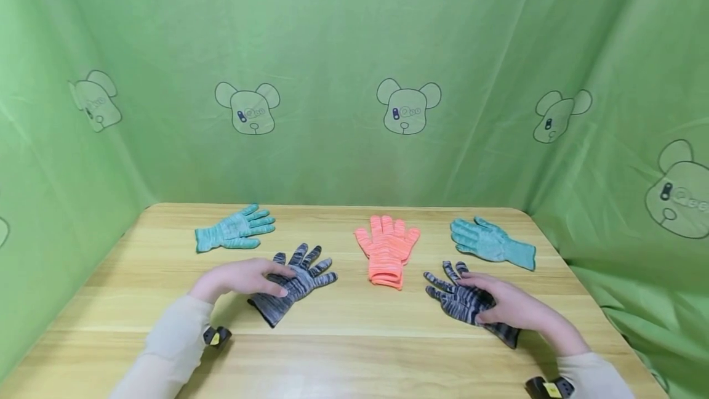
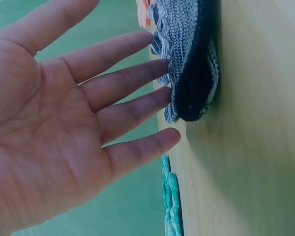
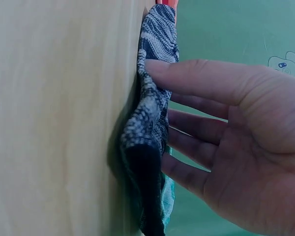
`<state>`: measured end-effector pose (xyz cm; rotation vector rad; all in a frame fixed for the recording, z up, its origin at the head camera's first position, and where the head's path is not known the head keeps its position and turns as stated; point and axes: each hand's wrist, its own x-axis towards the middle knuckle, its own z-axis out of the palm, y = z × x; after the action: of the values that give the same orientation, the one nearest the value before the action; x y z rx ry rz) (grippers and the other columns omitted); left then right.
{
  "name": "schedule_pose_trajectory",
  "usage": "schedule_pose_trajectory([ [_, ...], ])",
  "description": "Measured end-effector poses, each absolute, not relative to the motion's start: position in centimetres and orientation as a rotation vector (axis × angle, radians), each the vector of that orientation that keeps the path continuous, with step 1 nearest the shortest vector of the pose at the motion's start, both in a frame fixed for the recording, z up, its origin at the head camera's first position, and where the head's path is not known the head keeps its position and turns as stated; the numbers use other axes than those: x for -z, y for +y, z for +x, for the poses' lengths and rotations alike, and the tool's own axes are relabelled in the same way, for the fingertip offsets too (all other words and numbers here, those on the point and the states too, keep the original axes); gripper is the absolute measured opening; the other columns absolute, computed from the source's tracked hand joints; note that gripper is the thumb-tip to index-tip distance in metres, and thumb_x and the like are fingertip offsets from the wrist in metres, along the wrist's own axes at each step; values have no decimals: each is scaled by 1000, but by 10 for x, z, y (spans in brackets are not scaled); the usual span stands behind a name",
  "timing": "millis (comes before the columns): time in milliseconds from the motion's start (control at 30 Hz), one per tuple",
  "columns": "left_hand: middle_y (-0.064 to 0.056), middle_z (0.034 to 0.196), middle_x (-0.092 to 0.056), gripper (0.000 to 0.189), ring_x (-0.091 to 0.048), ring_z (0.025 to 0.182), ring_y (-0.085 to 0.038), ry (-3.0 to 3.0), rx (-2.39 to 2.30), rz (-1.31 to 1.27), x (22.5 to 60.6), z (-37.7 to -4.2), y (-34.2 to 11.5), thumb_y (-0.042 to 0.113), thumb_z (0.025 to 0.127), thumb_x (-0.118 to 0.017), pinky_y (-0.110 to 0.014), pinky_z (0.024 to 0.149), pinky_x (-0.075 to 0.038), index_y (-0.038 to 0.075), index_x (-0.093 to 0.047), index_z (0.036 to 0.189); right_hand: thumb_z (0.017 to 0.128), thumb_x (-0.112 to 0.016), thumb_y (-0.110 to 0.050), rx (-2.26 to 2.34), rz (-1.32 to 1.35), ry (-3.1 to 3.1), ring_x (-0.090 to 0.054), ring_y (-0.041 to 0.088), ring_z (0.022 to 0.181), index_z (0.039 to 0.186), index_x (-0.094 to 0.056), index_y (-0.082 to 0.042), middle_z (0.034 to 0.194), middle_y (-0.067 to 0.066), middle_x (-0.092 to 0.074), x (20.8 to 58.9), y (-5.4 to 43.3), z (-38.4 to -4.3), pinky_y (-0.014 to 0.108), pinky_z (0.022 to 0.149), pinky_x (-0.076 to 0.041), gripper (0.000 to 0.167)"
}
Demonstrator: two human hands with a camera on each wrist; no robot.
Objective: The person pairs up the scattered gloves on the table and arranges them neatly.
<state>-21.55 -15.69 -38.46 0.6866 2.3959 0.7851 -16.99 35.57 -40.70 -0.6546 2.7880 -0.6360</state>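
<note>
Two black-and-grey knitted gloves lie on the wooden table, one near each hand. My left hand (image 1: 249, 277) reaches over the left black-and-grey glove (image 1: 301, 282); in the left wrist view its fingers (image 2: 132, 108) are spread and nearly straight, tips close to the glove's dark cuff (image 2: 194, 93). On the right, my right hand (image 1: 512, 302) lies over the other black-and-grey glove (image 1: 461, 305). Its thumb (image 3: 196, 78) touches that glove's near side in the right wrist view, while the other fingers rest loosely along the far side, their tips partly hidden.
A pair of orange gloves (image 1: 386, 251) lies stacked in the middle of the table (image 1: 332, 350). One teal glove (image 1: 235, 229) is at the back left, another teal glove (image 1: 493, 242) at the back right. Green curtains (image 1: 332, 159) with bear-head prints stand behind and at both sides.
</note>
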Motion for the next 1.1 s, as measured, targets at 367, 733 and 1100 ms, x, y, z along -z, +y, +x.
schedule_pose_trajectory([
  [367,-16,146,-49,52,-37,140,-40,2426,-758,683,387,-225,-152,34,92,-64,-58,116,-28,10,-55,137,72,-81,-17,605,-648,2790,-42,56,127,133,-55,1,142,31,-45,408,354,-172,67,100,-41,68],
  [733,-13,147,-49,52,-37,141,-38,2434,-775,654,388,-233,-145,32,92,-65,-57,117,-29,9,-54,138,72,-81,-15,592,-647,2798,-41,57,126,131,-57,1,141,31,-46,405,352,-171,69,99,-40,66],
  [1100,-13,149,-46,57,-35,142,-38,2418,-832,615,393,-244,-138,30,89,-68,-57,117,-27,10,-53,139,73,-81,-14,575,-636,2799,-43,56,124,130,-58,1,139,30,-48,405,351,-170,68,98,-41,64],
])
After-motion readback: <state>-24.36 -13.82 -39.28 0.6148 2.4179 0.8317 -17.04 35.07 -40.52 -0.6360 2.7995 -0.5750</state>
